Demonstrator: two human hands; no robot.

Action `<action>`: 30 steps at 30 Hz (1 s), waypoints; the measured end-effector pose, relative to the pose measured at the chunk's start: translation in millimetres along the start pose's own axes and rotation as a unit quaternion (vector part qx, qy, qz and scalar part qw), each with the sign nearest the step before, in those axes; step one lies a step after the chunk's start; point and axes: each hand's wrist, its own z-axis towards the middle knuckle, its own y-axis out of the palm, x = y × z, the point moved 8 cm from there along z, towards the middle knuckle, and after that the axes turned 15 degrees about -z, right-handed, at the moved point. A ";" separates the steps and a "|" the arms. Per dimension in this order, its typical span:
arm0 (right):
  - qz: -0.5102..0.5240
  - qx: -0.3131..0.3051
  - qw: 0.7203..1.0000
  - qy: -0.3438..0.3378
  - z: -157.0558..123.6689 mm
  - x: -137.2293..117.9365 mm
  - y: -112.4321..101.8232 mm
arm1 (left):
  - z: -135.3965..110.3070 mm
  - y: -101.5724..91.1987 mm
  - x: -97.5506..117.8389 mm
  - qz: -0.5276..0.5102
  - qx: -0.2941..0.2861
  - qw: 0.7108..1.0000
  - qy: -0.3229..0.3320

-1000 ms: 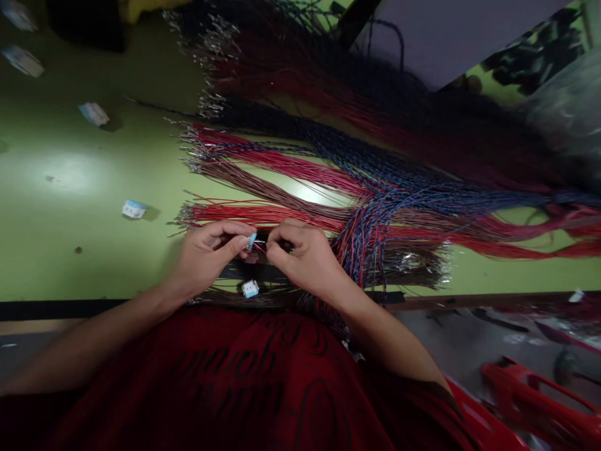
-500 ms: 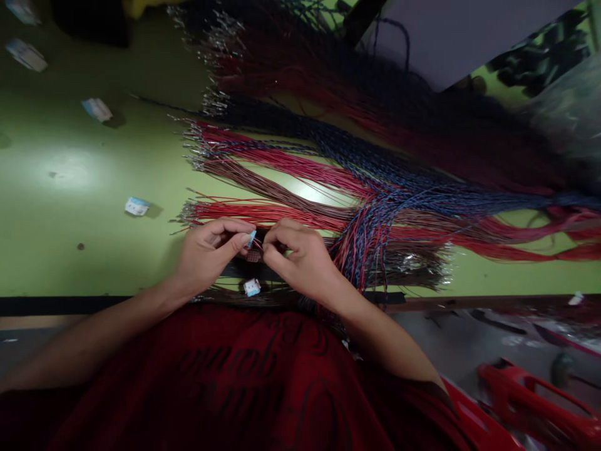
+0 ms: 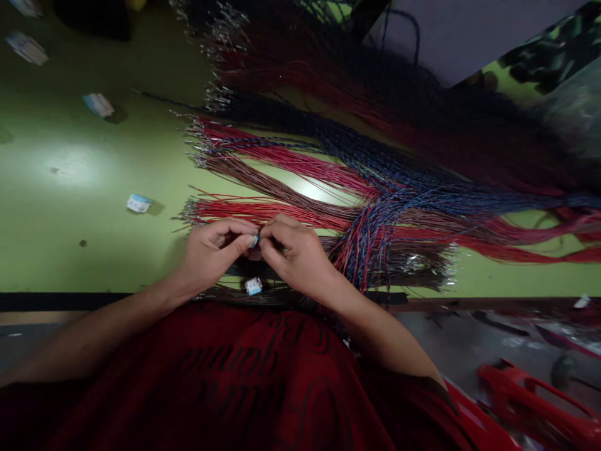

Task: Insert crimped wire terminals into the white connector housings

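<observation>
Between thumb and fingers, my left hand [image 3: 210,254] pinches a small blue connector [image 3: 255,240], mostly covered by fingertips. My right hand [image 3: 297,255] is closed in a pinch right against the connector. The wire it grips is hidden by the fingers now, though a thin wire showed there a moment ago. Just below the hands lies a white-and-blue connector block [image 3: 253,285]. Red wires [image 3: 272,213] with metal terminals at their left ends run behind both hands.
Bundles of brown wires [image 3: 267,181], pink-red wires [image 3: 291,160] and blue twisted wires [image 3: 422,181] spread rightward across the green table [image 3: 56,219]. More white-and-blue blocks [image 3: 139,203] lie at left. A red plastic stool [image 3: 530,401] stands on the floor at lower right.
My right hand has moved slightly up and left, its fingertips closing the small gap to the connector. The left hand keeps its hold, almost still.
</observation>
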 end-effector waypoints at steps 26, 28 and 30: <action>0.021 0.064 0.997 0.034 -1.1 -0.7 -5.9 | 1.8 1.5 -0.5 -0.009 -0.028 0.999 0.020; 0.050 0.064 0.996 0.043 -11.7 -4.0 -27.6 | 2.4 4.4 3.5 -0.010 -0.052 0.998 0.042; 0.086 0.024 0.994 0.067 -36.7 -1.4 -56.4 | 2.3 5.5 13.6 0.017 -0.059 0.994 0.093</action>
